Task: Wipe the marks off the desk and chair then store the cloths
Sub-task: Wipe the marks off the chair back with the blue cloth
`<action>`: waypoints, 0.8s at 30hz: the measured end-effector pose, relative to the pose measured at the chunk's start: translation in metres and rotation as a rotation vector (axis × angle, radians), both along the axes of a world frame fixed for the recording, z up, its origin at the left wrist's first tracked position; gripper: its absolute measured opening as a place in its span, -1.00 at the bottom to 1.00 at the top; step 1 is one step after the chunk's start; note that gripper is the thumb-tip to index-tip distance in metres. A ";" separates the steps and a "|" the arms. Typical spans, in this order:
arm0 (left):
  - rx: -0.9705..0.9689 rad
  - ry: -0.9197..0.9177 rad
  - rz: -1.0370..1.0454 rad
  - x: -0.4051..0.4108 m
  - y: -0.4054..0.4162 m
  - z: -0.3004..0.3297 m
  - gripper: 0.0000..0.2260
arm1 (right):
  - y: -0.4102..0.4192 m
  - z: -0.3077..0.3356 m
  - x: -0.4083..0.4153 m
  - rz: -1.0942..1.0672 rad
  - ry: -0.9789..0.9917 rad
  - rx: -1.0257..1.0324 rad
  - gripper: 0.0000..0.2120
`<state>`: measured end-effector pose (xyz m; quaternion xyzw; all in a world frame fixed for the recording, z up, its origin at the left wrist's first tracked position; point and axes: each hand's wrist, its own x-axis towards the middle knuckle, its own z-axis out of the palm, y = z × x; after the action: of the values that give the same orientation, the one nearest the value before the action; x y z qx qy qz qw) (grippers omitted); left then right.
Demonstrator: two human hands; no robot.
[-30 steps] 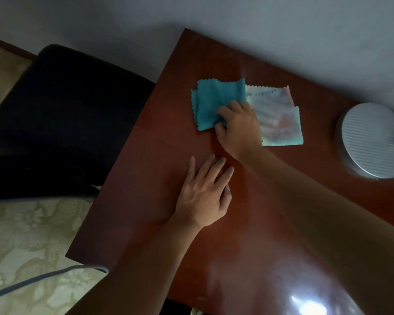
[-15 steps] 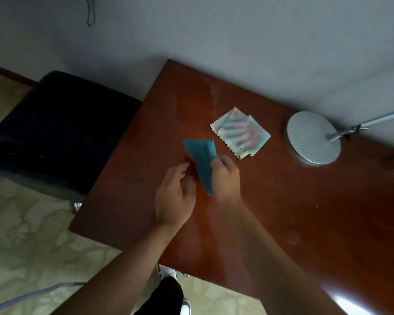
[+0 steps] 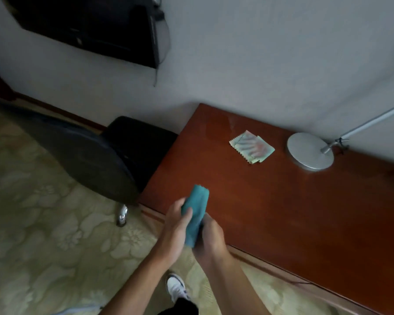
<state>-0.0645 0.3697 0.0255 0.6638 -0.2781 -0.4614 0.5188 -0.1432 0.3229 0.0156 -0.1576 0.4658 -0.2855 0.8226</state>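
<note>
Above the desk (image 3: 282, 212) edge, left hand (image 3: 176, 230) and right hand (image 3: 210, 239) grip one teal cloth (image 3: 195, 208) — one pale cloth (image 3: 251, 147) (folded) lies apart.

Head-worn, angled forward and down, close above both hands, onto the desk (image 3: 282, 212) corner, chair (image 3: 114, 160) and wall.

A round silver lamp base (image 3: 310, 151) stands near the desk's far edge, its thin arm (image 3: 371, 122) rising rightward. A dark television (image 3: 89, 28) hangs on the wall (upper left). Floral carpet (image 3: 43, 235) covers the floor.
</note>
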 end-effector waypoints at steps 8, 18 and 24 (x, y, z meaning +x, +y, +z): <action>0.118 -0.294 -0.020 0.099 0.091 0.063 -0.84 | 0.088 0.051 0.097 0.193 -0.092 -0.065 -0.69; 0.281 -0.567 -0.249 0.252 0.186 0.108 -0.43 | 0.178 0.081 0.260 0.079 -0.229 0.085 -0.63; 0.327 -0.747 -0.501 0.310 0.179 0.124 -0.24 | 0.185 0.086 0.322 -0.059 -0.264 -0.045 0.16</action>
<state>0.2451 0.5491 0.1492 0.7696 -0.5207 -0.3399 0.1448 0.1793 0.5078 0.1019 -0.1233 0.3514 -0.3384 0.8642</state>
